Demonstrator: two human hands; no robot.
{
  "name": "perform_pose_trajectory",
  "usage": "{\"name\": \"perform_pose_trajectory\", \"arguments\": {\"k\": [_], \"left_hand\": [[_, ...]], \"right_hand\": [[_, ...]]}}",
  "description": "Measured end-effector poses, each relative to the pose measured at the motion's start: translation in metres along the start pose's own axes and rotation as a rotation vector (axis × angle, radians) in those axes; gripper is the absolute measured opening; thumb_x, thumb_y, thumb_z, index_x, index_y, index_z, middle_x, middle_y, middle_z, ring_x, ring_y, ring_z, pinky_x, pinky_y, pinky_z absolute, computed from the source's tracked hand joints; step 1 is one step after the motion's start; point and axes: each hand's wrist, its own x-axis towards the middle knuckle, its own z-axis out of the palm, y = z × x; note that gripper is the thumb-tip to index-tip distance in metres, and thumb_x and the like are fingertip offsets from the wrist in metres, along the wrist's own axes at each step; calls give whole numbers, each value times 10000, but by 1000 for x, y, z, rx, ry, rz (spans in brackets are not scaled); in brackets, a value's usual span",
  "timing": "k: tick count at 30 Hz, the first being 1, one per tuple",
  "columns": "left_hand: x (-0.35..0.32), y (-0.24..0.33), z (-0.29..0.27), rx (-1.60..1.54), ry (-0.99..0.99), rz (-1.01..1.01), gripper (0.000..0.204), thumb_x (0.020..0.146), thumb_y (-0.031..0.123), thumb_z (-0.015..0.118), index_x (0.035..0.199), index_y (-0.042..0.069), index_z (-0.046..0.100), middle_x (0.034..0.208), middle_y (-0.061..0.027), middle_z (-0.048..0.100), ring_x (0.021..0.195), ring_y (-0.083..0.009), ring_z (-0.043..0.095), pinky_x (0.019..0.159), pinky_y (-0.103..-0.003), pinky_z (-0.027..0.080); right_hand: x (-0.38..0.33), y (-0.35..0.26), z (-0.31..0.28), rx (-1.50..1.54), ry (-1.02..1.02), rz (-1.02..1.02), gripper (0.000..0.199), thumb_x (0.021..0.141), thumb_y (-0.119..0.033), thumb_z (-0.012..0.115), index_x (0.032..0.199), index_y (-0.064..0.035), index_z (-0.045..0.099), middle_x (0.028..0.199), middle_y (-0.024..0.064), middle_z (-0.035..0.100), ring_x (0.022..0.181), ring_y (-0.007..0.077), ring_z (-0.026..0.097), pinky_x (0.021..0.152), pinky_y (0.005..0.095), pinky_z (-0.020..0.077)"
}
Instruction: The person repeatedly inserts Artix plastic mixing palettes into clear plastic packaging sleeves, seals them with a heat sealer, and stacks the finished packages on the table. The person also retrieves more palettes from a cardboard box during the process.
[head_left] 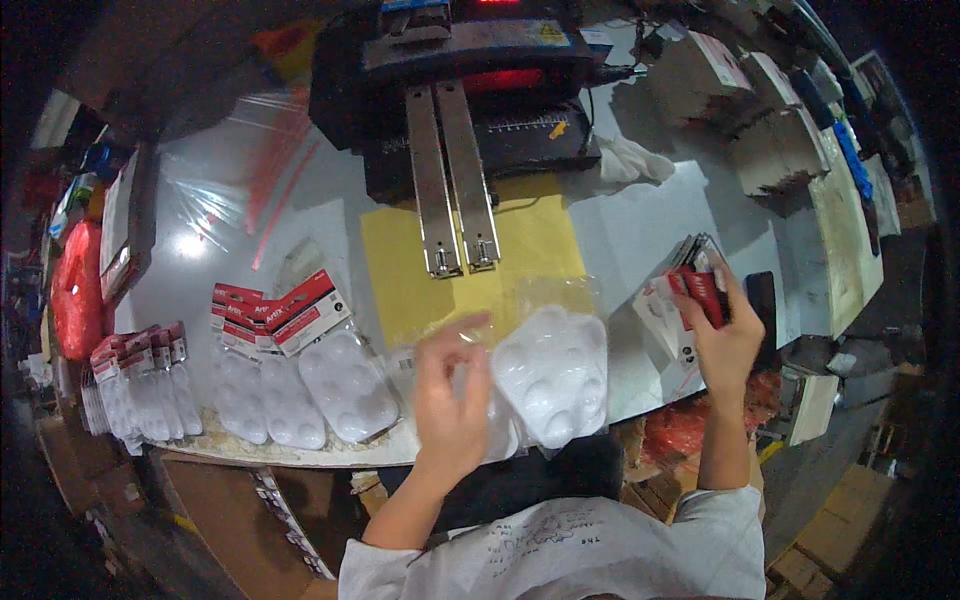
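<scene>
My right hand point(728, 335) is closed around red-and-white header cards point(700, 290), with more of these cards fanned against the table beneath its fingers. My left hand point(452, 400) hovers beside a white paint palette point(552, 375) in a clear bag. Its fingers are curled and smeared by motion, so whether they pinch any plastic is unclear. Partly behind this hand, other bagged palettes lie at the table's front edge. To the left rest several bagged palettes point(345, 385) topped with red-and-white header cards point(305, 310).
A black machine point(470, 125) with two metal bars point(455, 190) reaches over a yellow sheet point(415, 270). Upright packaged palettes point(150, 385) stand at the far left, near a red plastic bundle point(80, 290). Stacked card point(775, 150) occupies the back right; a dark phone-like object point(762, 300) lies near my right hand.
</scene>
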Motion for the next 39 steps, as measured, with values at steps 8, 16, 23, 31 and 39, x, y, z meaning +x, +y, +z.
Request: {"name": "perform_pose_trajectory", "arguments": {"k": [8, 16, 23, 31, 39], "left_hand": [[-22, 19, -25, -332, -182, -298, 118, 926, 70, 476, 962, 38, 368, 903, -149, 673, 714, -59, 564, 616, -175, 418], [-20, 12, -28, 28, -78, -183, 110, 881, 99, 571, 866, -9, 578, 747, -84, 681, 597, -51, 574, 528, -204, 437], [-17, 15, -28, 140, -67, -55, 103, 873, 104, 582, 844, 7, 601, 640, -83, 634, 473, -82, 527, 454, -233, 405], [-16, 10, -29, 248, -75, 103, 102, 855, 94, 597, 811, 6, 627, 550, -66, 549, 433, -119, 484, 429, -235, 373], [-17, -4, -29, 76, 267, -41, 209, 893, 135, 561, 771, -27, 612, 643, 14, 544, 580, -38, 412, 512, -198, 328]], "right_hand": [[7, -97, 33, 494, -594, -395, 458, 670, -199, 783, 1011, 40, 592, 874, 125, 645, 756, 155, 628, 667, 263, 485], [2, -109, 51, 471, -744, -452, 286, 711, -172, 736, 912, 7, 638, 759, 125, 643, 605, 206, 616, 549, 263, 464], [-2, -99, 64, 382, -510, -768, 210, 753, -216, 693, 798, -41, 585, 647, 81, 587, 538, 211, 595, 450, 322, 442], [7, -92, 65, 375, -597, -804, 172, 744, -209, 699, 807, -55, 654, 614, 67, 579, 483, 220, 563, 445, 284, 429], [7, -85, 45, 548, -953, 118, 332, 780, -211, 697, 987, 40, 635, 686, 73, 627, 518, 118, 586, 446, 223, 429]]}}
